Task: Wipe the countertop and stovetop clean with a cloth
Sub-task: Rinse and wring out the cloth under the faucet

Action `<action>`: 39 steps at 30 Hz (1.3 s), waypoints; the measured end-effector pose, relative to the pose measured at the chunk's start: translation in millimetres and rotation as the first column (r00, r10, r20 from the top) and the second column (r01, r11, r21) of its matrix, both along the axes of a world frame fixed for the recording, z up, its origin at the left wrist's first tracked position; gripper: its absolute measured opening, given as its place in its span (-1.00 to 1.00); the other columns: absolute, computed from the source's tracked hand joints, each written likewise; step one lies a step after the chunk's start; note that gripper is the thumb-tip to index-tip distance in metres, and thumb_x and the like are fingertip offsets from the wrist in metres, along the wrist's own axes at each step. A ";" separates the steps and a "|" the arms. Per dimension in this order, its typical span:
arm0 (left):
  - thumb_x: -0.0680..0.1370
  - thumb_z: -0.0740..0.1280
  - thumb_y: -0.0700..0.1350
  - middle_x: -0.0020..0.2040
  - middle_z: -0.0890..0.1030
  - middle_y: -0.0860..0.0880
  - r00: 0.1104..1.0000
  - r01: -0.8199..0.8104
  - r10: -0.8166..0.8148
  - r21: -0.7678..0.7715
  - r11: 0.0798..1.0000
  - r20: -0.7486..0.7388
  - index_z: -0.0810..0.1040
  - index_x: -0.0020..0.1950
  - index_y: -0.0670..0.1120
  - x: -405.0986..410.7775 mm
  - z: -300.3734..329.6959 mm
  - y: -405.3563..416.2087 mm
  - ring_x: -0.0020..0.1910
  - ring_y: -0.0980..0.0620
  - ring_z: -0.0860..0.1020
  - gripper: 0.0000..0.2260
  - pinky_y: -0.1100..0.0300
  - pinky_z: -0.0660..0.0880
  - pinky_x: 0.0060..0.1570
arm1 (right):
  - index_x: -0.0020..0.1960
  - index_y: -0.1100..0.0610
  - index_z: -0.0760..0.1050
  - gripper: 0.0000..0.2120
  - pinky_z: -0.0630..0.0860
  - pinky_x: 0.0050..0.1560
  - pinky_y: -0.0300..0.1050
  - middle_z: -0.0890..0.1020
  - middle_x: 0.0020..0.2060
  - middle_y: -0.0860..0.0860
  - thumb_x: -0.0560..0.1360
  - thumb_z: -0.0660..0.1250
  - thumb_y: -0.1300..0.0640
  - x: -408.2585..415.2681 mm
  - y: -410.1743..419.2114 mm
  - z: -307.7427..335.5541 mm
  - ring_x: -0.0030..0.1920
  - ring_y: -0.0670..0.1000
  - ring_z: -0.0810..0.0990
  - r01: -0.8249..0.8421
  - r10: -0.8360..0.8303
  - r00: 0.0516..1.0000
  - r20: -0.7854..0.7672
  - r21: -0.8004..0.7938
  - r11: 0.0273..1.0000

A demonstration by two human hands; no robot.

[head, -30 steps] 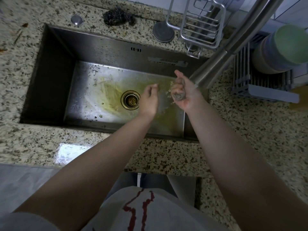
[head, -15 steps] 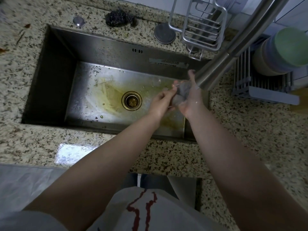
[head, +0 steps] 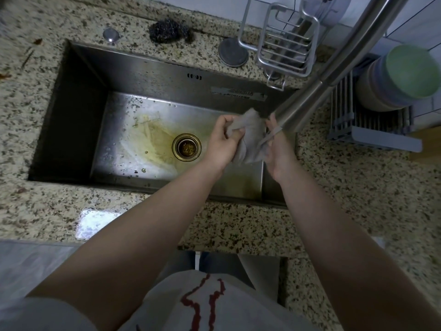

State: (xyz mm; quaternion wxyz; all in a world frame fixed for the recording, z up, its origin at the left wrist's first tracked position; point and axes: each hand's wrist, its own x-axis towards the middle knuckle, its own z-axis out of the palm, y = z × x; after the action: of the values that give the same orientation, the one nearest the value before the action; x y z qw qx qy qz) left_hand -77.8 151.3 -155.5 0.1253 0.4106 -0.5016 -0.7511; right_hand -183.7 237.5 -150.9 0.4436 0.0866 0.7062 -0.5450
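A grey cloth (head: pixel 250 137) hangs spread between both hands over the right part of the steel sink (head: pixel 78 111), just under the faucet spout (head: pixel 310 101). My left hand (head: pixel 222 142) pinches the cloth's upper left edge with curled fingers. My right hand (head: pixel 276 149) holds its right side, a loop of the cloth lying across the fingers. The speckled granite countertop (head: pixel 358 199) surrounds the sink. No stovetop is in view.
The sink floor carries yellow stains around the brass drain (head: pixel 186 147). A steel-wool scrubber (head: pixel 168 32) and a round sink plug (head: pixel 232 52) lie behind the sink. A wire rack (head: pixel 286 44) stands at the back. Stacked bowls (head: pixel 403 77) sit on a grey drying rack (head: pixel 372 130).
The cloth was balled in my right hand with my left hand apart from it. My left hand came over, took hold, and the cloth is now pulled open between both hands.
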 end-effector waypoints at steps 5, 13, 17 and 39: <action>0.57 0.44 -0.18 0.11 0.63 -0.09 0.999 0.048 -0.047 0.024 0.999 -0.021 0.55 0.07 0.03 0.9 0.0 -10.8 0.09 -0.05 0.65 -0.84 0.05 0.65 0.04 | 0.43 0.11 0.49 -0.45 0.57 0.33 0.09 0.66 0.26 0.10 0.53 0.46 -0.11 4.9 -1.7 3.0 0.24 0.04 0.67 -0.173 0.173 0.985 -0.010 -0.090 0.981; 0.63 0.35 -0.04 0.19 0.62 -0.11 0.959 -0.264 0.211 0.321 0.910 0.191 0.54 0.15 -0.06 3.5 -7.9 -7.9 0.23 -0.13 0.58 -0.85 -0.05 0.52 0.29 | 0.12 0.10 0.53 -0.93 0.63 0.18 -0.07 0.69 0.09 0.08 0.65 0.35 0.14 6.6 -6.4 11.3 0.05 -0.01 0.71 0.109 -0.117 0.991 -0.061 -0.116 0.987; 0.61 0.11 0.35 0.26 0.62 -0.22 0.997 -0.077 0.070 0.706 0.704 0.040 0.52 0.37 -0.10 4.1 3.2 -2.9 0.21 -0.16 0.61 -0.39 -0.13 0.52 0.28 | 0.18 0.07 0.56 -0.74 0.60 0.25 -0.04 0.67 0.07 0.04 0.63 0.25 0.35 13.0 -5.2 13.5 0.14 0.01 0.66 -0.134 0.113 0.981 -0.160 -0.131 0.982; 0.61 -0.24 0.41 0.40 0.48 -0.20 0.976 0.216 -0.154 0.557 0.802 -0.157 0.33 0.56 -0.16 10.7 -2.7 1.5 0.56 -0.12 0.29 -0.17 -0.05 0.01 0.59 | 0.43 0.08 0.50 -0.58 0.64 0.07 -0.10 0.64 0.30 0.04 0.60 0.42 0.02 21.0 -20.0 -18.7 0.09 -0.05 0.69 0.101 -0.101 0.989 -0.109 -0.006 0.995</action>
State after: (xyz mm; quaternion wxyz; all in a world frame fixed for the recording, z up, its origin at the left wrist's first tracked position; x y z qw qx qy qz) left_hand -67.1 152.8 -158.2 -0.0514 0.3386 -0.2843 -0.8955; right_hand -162.7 217.5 -169.7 0.3763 0.0924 0.7238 -0.5709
